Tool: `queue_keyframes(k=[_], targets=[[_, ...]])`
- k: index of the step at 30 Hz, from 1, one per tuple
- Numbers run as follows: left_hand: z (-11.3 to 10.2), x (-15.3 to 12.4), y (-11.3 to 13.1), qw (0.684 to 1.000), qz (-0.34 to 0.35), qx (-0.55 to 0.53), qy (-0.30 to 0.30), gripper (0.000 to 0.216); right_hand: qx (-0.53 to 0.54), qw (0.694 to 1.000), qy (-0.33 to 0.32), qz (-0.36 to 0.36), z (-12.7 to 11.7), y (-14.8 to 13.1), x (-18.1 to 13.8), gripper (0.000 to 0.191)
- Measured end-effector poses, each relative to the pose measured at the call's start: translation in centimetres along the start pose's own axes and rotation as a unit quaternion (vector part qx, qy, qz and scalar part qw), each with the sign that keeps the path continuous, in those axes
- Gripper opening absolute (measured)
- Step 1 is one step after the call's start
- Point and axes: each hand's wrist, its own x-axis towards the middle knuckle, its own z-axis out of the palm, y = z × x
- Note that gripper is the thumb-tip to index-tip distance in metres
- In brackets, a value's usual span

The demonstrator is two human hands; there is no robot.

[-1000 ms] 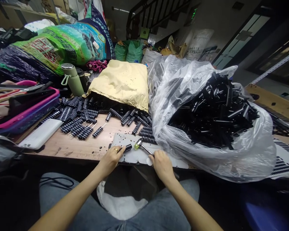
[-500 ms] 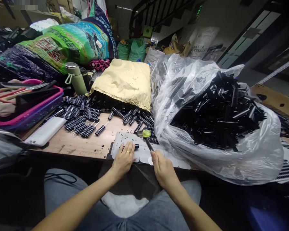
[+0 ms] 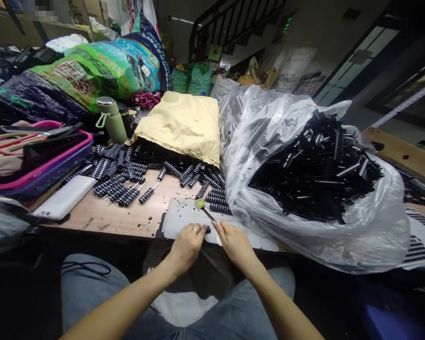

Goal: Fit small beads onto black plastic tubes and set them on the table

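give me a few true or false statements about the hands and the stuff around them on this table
1. The right hand holds a small hammer with a yellow-green head. True.
2. The left hand rests on the green bottle. False: it is at the white mat, on a small black piece.
3. The clear plastic bag holds black tubes. True.
4. The white power bank lies right of the hands. False: it lies left.

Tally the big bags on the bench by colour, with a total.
Clear plastic bag: 1
Yellow bag: 1
Green printed bag: 1
Total: 3
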Motion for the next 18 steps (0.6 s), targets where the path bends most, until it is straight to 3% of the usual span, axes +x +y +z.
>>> queue_keyframes(k=[3,6,8,10,12,14,16,18], targets=[[0.0,-2.2,2.1,0.995,0.071,-0.063,-0.022,0.042,-0.059,0.998,0.007,-0.007,1.0,2.2,0.2,0.039],[-0.9,-1.4,2.7,0.994,0.082,-0.079,0.003,0.041,-0.099,0.987,0.117,-0.052,0.6,4.8,-0.1,0.030],[-2.0,2.0,2.8,0.995,0.070,-0.056,0.036,0.042,-0.153,0.962,0.225,-0.032,-0.9,7.1,-0.6,0.039],[-2.6,7.0,3.3,0.995,0.080,-0.035,0.040,0.046,-0.216,0.931,0.290,0.046,-2.8,10.0,-1.5,0.063],[-1.9,12.1,4.4,0.991,0.131,-0.017,0.020,0.060,-0.261,0.914,0.293,0.104,-4.0,13.1,-2.7,0.074],[-0.2,16.2,5.9,0.979,0.201,0.004,-0.026,0.076,-0.288,0.907,0.282,0.126,-4.3,16.3,-4.1,0.069],[2.1,18.6,7.3,0.969,0.237,0.030,-0.064,0.072,-0.302,0.905,0.277,0.114,-3.8,19.4,-5.3,0.057],[4.0,19.6,8.1,0.970,0.227,0.046,-0.076,0.058,-0.309,0.908,0.271,0.081,-3.2,22.4,-5.9,0.049]])
